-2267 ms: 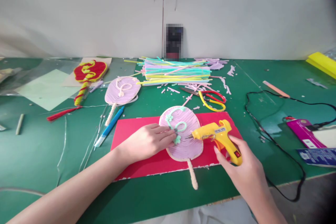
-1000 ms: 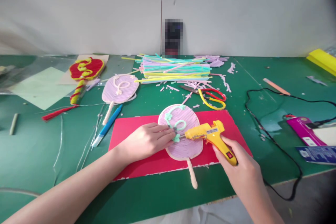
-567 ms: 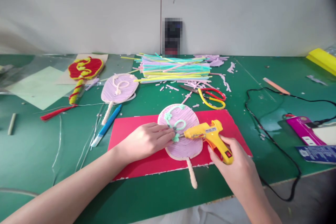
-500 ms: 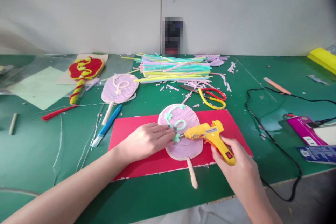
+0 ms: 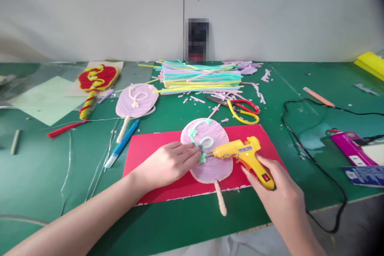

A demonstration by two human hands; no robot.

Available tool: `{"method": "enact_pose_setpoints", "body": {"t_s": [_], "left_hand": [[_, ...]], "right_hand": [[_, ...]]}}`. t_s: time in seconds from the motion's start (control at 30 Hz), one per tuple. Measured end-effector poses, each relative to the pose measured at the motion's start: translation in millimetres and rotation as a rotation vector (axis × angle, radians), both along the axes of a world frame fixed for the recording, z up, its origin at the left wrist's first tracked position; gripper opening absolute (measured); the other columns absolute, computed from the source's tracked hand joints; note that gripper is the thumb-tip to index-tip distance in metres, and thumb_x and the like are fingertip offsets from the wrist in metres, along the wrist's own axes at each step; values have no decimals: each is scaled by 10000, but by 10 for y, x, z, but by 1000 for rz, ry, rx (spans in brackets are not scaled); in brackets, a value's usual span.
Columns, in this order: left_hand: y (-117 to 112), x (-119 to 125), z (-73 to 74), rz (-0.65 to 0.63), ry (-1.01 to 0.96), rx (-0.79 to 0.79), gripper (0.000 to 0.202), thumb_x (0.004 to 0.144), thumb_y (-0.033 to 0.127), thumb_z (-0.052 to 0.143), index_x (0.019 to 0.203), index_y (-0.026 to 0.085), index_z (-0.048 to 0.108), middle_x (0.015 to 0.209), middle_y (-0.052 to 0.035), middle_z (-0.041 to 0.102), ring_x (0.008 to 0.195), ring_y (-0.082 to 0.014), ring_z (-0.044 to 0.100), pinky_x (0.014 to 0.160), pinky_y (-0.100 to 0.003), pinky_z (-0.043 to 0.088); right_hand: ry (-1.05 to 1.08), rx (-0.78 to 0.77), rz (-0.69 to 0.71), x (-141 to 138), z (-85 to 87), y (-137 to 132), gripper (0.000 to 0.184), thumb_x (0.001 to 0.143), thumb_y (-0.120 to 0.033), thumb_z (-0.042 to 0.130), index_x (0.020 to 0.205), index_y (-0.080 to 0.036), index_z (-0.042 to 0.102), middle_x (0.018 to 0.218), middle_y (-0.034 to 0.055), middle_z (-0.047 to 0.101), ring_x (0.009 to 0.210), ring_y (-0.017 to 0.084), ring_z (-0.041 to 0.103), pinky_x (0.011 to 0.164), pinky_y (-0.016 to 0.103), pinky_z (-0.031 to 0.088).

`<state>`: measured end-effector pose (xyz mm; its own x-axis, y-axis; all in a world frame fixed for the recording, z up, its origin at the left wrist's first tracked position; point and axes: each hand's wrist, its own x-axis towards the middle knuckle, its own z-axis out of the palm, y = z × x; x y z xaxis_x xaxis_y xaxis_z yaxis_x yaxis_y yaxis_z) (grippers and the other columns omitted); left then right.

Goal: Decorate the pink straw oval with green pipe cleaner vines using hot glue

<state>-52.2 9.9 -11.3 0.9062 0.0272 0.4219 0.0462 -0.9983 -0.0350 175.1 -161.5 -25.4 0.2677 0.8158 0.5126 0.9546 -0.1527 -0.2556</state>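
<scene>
A round lilac pipe-cleaner fan (image 5: 211,172) with a cream rim and cream handle lies on a red board (image 5: 150,144). Mint-green pipe cleaner (image 5: 207,140), shaped into a curl with small flowers, runs over its face. My left hand (image 5: 171,162) rests at the fan's left side, its fingers together and their tips closed on the mint-green pipe cleaner; the thumb is hidden. My right hand (image 5: 279,186) grips a yellow hot glue gun (image 5: 246,154) by its handle. The nozzle points left, close by the left fingertips and a lower mint flower.
Behind the board lie scissors (image 5: 244,113), a bundle of coloured pipe cleaners (image 5: 201,78) and lilac scraps. To the left are a second lilac fan (image 5: 136,102), a blue pen (image 5: 123,143) and a red-and-yellow fan (image 5: 97,79). A black cord (image 5: 315,172) loops at the right, near a magenta power strip (image 5: 348,148).
The glue gun has shifted slightly right in my right hand, its nozzle drawn back a little from the lower flower. My left hand stays nearly in place on the fan.
</scene>
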Motion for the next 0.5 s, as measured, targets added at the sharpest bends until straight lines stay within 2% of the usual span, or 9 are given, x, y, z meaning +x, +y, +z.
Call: {"method": "enact_pose_setpoints", "body": {"t_s": [0.13,0.3,0.4,0.5], "left_hand": [[-20,5,-6,21,-2,-2,232,932,184,457,1068,111,630,1017,-119,713,976,-215,667,755,-316,561],[-16,2,7,18,3,30,235,921,106,442,1066,100,626,1026,-94,719,967,-212,674,743,-309,565],[-15,-1,21,22,-1,34,247,927,94,419,1065,98,624,1030,-94,718,968,-208,674,731,-300,564],[-17,-7,18,24,-2,18,247,925,91,422,1078,101,616,1028,-104,717,977,-209,670,731,-301,559]], "right_hand": [[63,-37,-128,87,-24,-30,346,803,-436,598,1055,-199,589,959,92,700,760,211,679,677,317,558],[201,-114,-306,257,45,-26,476,693,-571,647,989,-198,624,832,68,702,638,216,655,558,313,530],[220,-102,-400,413,27,-3,495,689,-577,650,992,-186,634,810,73,692,644,234,648,593,346,527],[138,-89,-359,580,-55,15,507,743,-558,615,1054,-158,624,878,105,680,745,261,651,671,380,529]]}}
